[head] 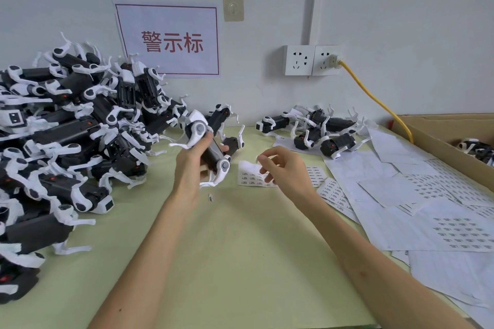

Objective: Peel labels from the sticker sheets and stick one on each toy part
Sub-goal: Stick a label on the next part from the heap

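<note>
Left hand point(189, 165) is wrapped around a black-and-white toy part point(213, 153), held up off the bench point(240, 248). Right hand point(279, 167) hovers with fingers curled over a sticker sheet point(247, 176); I can't tell if it pinches a label. A pile of toys point(66, 128) lies to the left.

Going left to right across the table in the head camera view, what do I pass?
Pile of toy parts → left hand gripping a toy part → right hand above a small sticker sheet → spread of sticker sheets.
</note>
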`<state>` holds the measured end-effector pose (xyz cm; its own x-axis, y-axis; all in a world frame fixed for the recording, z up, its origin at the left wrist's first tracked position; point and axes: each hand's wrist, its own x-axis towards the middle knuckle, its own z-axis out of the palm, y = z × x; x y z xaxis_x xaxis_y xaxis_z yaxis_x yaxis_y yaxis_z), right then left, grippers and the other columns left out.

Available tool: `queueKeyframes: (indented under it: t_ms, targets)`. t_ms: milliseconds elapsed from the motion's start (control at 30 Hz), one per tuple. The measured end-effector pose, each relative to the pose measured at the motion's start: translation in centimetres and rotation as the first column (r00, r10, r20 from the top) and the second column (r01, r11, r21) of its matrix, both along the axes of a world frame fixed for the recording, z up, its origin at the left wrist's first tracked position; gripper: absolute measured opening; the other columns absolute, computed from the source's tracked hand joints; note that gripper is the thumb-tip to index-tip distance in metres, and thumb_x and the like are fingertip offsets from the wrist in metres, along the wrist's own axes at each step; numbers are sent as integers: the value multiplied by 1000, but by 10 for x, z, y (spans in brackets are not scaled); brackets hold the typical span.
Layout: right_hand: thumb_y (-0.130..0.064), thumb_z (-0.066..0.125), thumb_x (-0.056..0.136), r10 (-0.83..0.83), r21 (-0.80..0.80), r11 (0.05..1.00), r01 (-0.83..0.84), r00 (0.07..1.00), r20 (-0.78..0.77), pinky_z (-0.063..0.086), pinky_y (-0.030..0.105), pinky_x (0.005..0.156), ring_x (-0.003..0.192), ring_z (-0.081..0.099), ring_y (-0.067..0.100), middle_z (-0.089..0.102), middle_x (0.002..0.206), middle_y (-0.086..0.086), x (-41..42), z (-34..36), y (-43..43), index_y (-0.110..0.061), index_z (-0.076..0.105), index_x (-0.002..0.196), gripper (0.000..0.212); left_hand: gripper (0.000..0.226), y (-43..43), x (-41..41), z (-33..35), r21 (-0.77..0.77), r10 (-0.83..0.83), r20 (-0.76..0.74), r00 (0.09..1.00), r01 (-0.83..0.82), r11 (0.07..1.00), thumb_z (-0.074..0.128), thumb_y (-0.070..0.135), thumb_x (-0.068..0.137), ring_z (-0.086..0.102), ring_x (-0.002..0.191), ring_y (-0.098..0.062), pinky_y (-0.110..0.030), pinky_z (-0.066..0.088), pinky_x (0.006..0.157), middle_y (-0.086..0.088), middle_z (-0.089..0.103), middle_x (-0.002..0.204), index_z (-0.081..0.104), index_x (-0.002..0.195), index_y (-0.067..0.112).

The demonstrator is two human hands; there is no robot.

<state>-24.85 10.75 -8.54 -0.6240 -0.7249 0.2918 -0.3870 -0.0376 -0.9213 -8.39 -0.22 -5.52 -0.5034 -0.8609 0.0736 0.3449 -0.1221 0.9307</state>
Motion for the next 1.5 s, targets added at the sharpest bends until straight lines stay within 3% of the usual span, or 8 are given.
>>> queueKeyframes:
  t_ms: [167, 300, 400, 733, 933, 1167, 1333, 1500]
  targets:
    - [-33, 64, 99, 47, -43, 998, -51, 996, -75, 45, 19, 54, 57, 63, 12, 71, 75, -2, 7, 2, 0, -24, 67, 94, 11, 50, -6, 10, 1, 192, -389, -18, 921, 385, 903, 60, 59, 93, 69, 96, -39, -45, 50, 96, -29, 66, 128, 64, 98, 9]
    - [-35, 64, 99, 84, -47, 995, -89, 991, -104, 45, 19, 55, 58, 62, 14, 71, 78, 1, 11, 3, 1, -22, 68, 95, 14, 51, 0, 6, -1, 291, -401, -71, 913, 404, 867, 64, 57, 92, 71, 91, -39, -42, 59, 78, -21, 70, 114, 70, 93, 6]
    - [-33, 64, 99, 87, -49, 995, -93, 991, -106, 44, 18, 54, 58, 61, 14, 71, 79, 1, 12, 3, 0, -21, 68, 94, 14, 50, 0, 5, -3, 295, -397, -104, 912, 409, 863, 64, 56, 91, 71, 90, -38, -41, 57, 77, -15, 73, 100, 75, 84, 8]
    - [-32, 64, 99, 70, -46, 996, -76, 990, -125, 42, 15, 52, 55, 59, 11, 69, 75, 0, 11, 3, 0, -27, 67, 90, 10, 53, 1, 4, -2, 270, -387, -98, 917, 399, 876, 60, 60, 92, 71, 90, -38, -41, 57, 86, -25, 71, 120, 67, 96, 8]
    - [-27, 63, 99, 68, -4, 998, -69, 990, -124, 44, 16, 54, 56, 62, 11, 70, 75, -3, 11, 3, 1, -22, 68, 92, 10, 48, 5, 3, -1, 215, -383, -121, 916, 401, 890, 56, 59, 94, 69, 89, -36, -37, 59, 75, -22, 71, 124, 64, 95, 12]
    - [-9, 57, 98, 245, -49, 969, -242, 916, 316, 49, 25, 62, 64, 63, 18, 71, 79, 1, 8, 12, 5, -16, 74, 87, 22, 43, 14, -3, -2, 77, -314, -73, 946, 320, 944, 63, 53, 90, 73, 90, -31, -31, 59, 71, -15, 74, 121, 63, 108, 15]
    - [-14, 62, 98, 308, -145, 951, -272, 830, 465, 48, 26, 64, 67, 63, 19, 68, 86, 5, 3, 12, 5, -8, 75, 102, 14, 36, 18, -7, -4, -72, -259, 16, 966, 259, 963, 62, 49, 85, 70, 95, -31, -36, 56, 85, -11, 76, 117, 65, 100, 17]
    - [-18, 69, 95, 265, -135, 964, -228, 821, 506, 48, 25, 62, 65, 62, 17, 66, 83, 2, 1, 11, 4, -5, 74, 105, 17, 34, 22, -8, -7, -186, -262, 115, 958, 280, 942, 61, 47, 86, 69, 93, -25, -32, 57, 84, -4, 76, 120, 64, 107, 21]
